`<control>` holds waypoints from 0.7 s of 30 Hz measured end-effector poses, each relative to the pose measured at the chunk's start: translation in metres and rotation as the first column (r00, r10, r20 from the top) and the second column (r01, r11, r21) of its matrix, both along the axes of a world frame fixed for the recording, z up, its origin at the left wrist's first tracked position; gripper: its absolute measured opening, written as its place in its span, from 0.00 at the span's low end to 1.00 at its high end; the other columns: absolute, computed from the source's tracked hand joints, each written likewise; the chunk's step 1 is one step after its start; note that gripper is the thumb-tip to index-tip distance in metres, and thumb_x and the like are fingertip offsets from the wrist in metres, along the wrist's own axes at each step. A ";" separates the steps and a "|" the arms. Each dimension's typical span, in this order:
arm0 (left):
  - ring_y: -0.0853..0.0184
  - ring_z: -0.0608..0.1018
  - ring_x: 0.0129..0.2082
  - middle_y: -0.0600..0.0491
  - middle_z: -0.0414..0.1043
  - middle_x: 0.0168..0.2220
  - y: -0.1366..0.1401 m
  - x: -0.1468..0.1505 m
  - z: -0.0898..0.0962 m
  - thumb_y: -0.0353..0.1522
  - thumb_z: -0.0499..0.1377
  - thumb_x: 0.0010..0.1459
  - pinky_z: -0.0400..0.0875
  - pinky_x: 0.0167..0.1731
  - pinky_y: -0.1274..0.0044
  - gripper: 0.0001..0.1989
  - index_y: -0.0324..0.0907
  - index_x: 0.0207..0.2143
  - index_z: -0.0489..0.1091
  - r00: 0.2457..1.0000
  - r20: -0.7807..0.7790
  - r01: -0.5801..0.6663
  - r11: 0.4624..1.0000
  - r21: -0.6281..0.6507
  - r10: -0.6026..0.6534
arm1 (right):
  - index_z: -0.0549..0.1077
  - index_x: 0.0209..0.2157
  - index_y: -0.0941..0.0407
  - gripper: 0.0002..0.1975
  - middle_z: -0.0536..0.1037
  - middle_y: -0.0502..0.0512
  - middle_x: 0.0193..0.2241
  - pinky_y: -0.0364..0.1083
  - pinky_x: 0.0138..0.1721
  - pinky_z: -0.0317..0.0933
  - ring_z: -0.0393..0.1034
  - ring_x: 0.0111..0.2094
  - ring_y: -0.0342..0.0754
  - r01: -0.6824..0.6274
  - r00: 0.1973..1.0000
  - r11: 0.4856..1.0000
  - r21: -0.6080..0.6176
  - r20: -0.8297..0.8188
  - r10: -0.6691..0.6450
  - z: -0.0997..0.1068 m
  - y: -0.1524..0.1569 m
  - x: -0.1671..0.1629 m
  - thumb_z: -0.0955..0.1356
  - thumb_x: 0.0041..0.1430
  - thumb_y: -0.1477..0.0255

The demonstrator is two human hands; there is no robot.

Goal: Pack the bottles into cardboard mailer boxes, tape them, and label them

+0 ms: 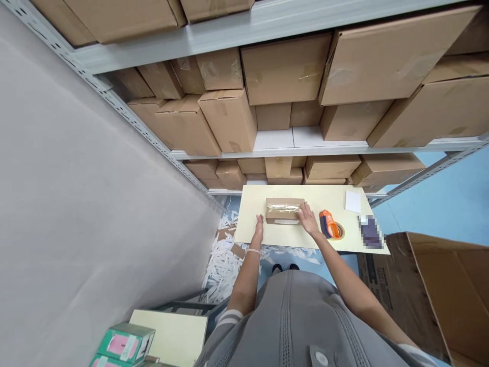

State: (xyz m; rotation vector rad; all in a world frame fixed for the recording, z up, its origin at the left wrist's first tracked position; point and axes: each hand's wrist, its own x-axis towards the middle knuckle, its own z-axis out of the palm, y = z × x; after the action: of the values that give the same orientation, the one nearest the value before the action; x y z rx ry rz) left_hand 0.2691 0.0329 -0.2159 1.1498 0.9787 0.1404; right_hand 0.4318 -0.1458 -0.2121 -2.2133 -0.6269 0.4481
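Note:
A small brown cardboard box lies on the pale yellow table, with shiny clear tape along its top and a white label on its near side. My right hand rests against the box's right end, fingers stretched out. To the left of the box, my left hand is held on edge, a little apart from it, with nothing visible in it. An orange and dark blue tape dispenser with a roll of tape sits just right of my right hand.
On the table lie a white paper pad and a blurred dark item. Shelves full of cardboard boxes stand behind it. A large open carton is at the right; paper strips cover the floor at left, beside the wall.

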 end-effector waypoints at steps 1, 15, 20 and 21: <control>0.64 0.47 0.71 0.53 0.44 0.72 0.000 -0.001 -0.005 0.55 0.31 0.64 0.45 0.68 0.69 0.38 0.47 0.69 0.49 0.999 -0.029 -0.018 0.999 -0.033 0.017 | 0.51 0.69 0.61 0.41 0.47 0.59 0.71 0.59 0.69 0.30 0.35 0.71 0.53 -0.040 0.998 0.997 -0.068 0.049 0.044 0.001 0.002 -0.004 0.47 0.65 0.49; 0.57 0.63 0.66 0.40 0.54 0.68 -0.009 0.014 -0.035 0.48 0.30 0.67 0.61 0.61 0.61 0.33 0.46 0.66 0.54 0.977 -0.114 -0.203 0.939 -0.277 0.178 | 0.49 0.70 0.60 0.37 0.47 0.59 0.71 0.58 0.69 0.35 0.37 0.71 0.50 -0.209 0.962 0.943 -0.260 0.116 0.246 -0.008 -0.032 0.007 0.46 0.68 0.54; 0.59 0.63 0.66 0.43 0.56 0.68 -0.021 0.028 -0.034 0.48 0.28 0.68 0.61 0.62 0.63 0.33 0.46 0.64 0.56 0.981 -0.103 -0.185 0.937 -0.297 0.162 | 0.56 0.68 0.57 0.38 0.51 0.57 0.70 0.55 0.70 0.36 0.40 0.71 0.51 -0.155 0.988 0.987 -0.041 -0.003 0.155 -0.008 -0.045 0.019 0.51 0.66 0.49; 0.59 0.64 0.66 0.43 0.57 0.67 -0.023 0.030 -0.033 0.47 0.28 0.68 0.62 0.61 0.64 0.33 0.45 0.64 0.56 0.982 -0.101 -0.181 0.938 -0.294 0.158 | 0.58 0.67 0.57 0.38 0.52 0.56 0.70 0.54 0.70 0.35 0.41 0.71 0.51 -0.124 0.992 0.992 0.011 -0.039 0.124 -0.006 -0.047 0.021 0.52 0.65 0.48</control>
State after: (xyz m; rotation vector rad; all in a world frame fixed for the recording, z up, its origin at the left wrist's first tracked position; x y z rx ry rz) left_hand 0.2996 0.0101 -0.2490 0.7936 1.1245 0.0820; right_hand 0.4527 -0.1932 -0.2183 -2.1601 -0.7463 0.5504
